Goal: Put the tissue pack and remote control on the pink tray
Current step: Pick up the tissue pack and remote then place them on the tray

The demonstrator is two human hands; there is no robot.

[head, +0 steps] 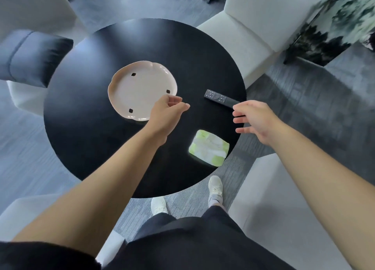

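Nothing has been moved onto the pink tray [142,91] yet; it sits empty a little left of the frame's centre on the round black tabletop [91,144]. The remote control [220,98] lies right of centre, close to the tabletop's right edge. The tissue pack [209,147] lies lower right of centre, also near the rim.

The main risk, as I see it, is that edge. The remote's near end is just under the right hand's fingertips [236,114], and a clumsy brush outward could slide it off the tabletop onto the floor. The tissue pack looks soft and slick in its wrapper, so a loose pinch might let it slip, and it too has little room before the rim. The tray has a raised scalloped lip. A remote set down across that lip might rock or slide back out rather than settle flat.

The right hand [257,121] reaches in from the right of the frame, palm down, its grip spread apart with fingers fanned toward the remote's near end. It holds nothing, and I cannot tell whether it is touching the remote. The left hand [168,111] hovers at the tray's lower right rim with the arm stretched up from the lower left of the frame. Its fingers are curled loosely with thumb and forefinger drawn near each other, and nothing is visible between them. It may be placed to steady the tray, though that is only my guess.
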